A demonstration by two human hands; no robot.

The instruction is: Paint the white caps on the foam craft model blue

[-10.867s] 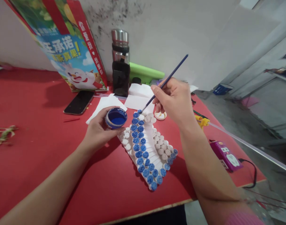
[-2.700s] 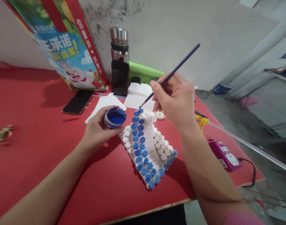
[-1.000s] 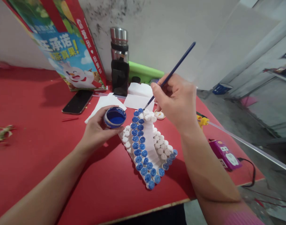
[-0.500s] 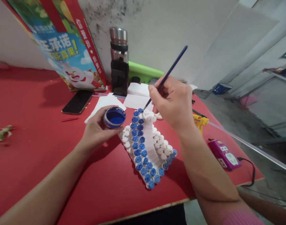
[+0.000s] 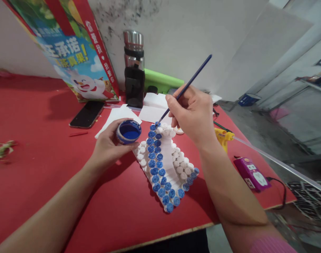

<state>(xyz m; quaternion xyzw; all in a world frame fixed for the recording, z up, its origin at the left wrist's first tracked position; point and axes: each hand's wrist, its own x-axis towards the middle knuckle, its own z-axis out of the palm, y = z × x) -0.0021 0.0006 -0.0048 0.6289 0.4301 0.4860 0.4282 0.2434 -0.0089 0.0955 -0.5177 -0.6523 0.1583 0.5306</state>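
Note:
A small open jar of blue paint point(image 5: 129, 132) is held in my left hand point(image 5: 109, 140), its mouth tilted toward me. My right hand point(image 5: 193, 112) pinches a dark blue paintbrush point(image 5: 193, 75) like a pen. The brush tip meets the far end of a white craft model point(image 5: 167, 154), among its upper round pieces. This model is built of small round rolls beside a smooth curved strip. Rolls along the left side and near edge are painted blue; others at the back and right are white. It rests on the red table point(image 5: 118, 211), just right of the jar.
Behind my hands stand a dark bottle point(image 5: 134, 70) and a printed bag point(image 5: 78, 52). A phone point(image 5: 86, 114) and white paper point(image 5: 120, 114) lie to the left. At the right are a yellow glue gun point(image 5: 224, 138) with a clear stick and a purple power socket point(image 5: 251, 174).
My right hand and the brush have shifted slightly left and down, so the tip sits further left on the model's far end. The left hand and jar stay in place.

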